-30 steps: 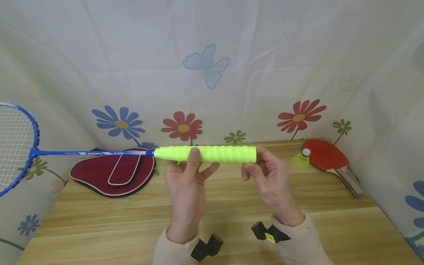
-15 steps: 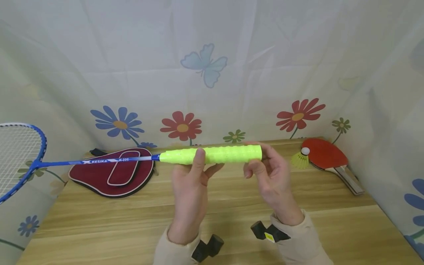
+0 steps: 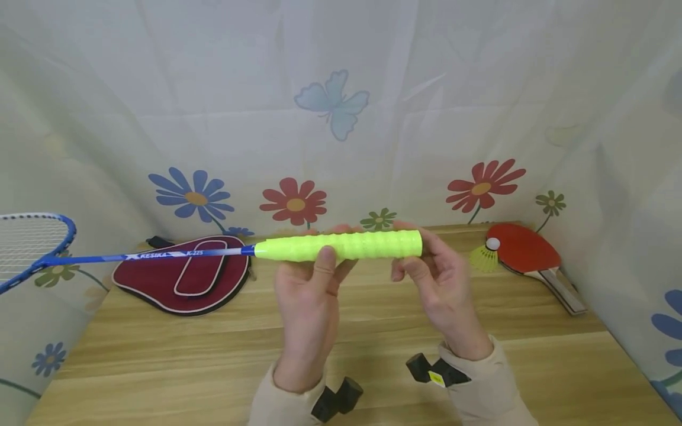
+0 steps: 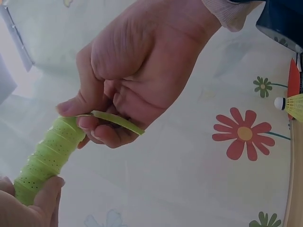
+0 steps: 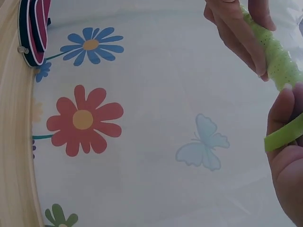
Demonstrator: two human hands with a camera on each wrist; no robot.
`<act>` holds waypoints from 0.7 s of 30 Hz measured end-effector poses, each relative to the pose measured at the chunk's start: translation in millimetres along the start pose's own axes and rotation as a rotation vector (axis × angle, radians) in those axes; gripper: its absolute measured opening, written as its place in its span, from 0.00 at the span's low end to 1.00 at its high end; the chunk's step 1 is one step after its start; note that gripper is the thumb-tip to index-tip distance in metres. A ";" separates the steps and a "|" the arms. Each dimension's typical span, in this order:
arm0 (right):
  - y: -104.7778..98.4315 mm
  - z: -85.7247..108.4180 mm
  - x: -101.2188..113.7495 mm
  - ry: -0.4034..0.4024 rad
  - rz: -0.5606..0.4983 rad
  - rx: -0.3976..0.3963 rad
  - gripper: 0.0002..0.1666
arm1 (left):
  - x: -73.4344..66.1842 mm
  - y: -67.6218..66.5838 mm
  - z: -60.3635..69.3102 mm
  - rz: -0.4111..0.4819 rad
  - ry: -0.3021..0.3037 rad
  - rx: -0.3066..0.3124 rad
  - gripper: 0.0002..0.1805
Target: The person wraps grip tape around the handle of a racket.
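Observation:
A blue badminton racket (image 3: 144, 257) is held above the table, its strung head cut off at the left edge of the head view. My left hand (image 3: 306, 302) grips its bright yellow-green handle (image 3: 373, 245), thumb across the front and fingers behind. At the butt end is my right hand (image 3: 444, 287), with curled fingers and the thumb close to the handle. A loose strip of grip tape (image 4: 118, 122) sticks out from the right hand's fingers in the left wrist view. That same green strip (image 5: 284, 135) crosses the right hand in the right wrist view.
On the wooden table (image 3: 186, 361), a dark red paddle case (image 3: 149, 275) lies at the left. A red table tennis paddle (image 3: 527, 248) and a yellow shuttlecock (image 3: 483, 258) lie at the right. Behind hangs a white flowered curtain (image 3: 240, 142).
The racket has shifted slightly right and rolled about its shaft, so its head looks narrower and sits lower. The left fingertips now show above the handle. The right hand stays at the butt end.

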State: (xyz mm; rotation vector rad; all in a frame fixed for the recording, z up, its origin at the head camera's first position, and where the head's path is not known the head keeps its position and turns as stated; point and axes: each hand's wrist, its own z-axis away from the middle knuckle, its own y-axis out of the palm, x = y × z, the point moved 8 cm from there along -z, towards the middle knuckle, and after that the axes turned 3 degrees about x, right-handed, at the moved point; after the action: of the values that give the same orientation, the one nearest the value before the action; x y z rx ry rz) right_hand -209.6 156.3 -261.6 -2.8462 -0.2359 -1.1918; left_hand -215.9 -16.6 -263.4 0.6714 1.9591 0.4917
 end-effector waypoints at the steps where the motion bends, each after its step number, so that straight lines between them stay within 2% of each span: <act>1: -1.3 -0.3 0.8 -0.022 0.006 -0.013 0.24 | 1.3 -0.5 0.0 0.009 -0.009 -0.015 0.10; 5: -5.1 -0.5 2.4 -0.067 0.008 -0.056 0.26 | 5.4 -2.9 0.1 0.022 -0.042 -0.057 0.12; 11: -3.1 -1.2 1.6 -0.088 -0.039 -0.053 0.32 | 6.6 -5.8 -0.2 0.017 -0.054 -0.079 0.16; 21: 1.8 0.0 5.4 -0.084 -0.013 0.000 0.26 | 5.8 -7.8 -0.3 0.020 -0.035 -0.089 0.16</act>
State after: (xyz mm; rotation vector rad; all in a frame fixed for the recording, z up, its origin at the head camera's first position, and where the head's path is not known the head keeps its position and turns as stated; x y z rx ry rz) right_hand -205.6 155.2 -257.7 -2.9021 -0.2575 -1.0760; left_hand -220.3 -18.9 -271.8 0.6396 1.8877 0.5720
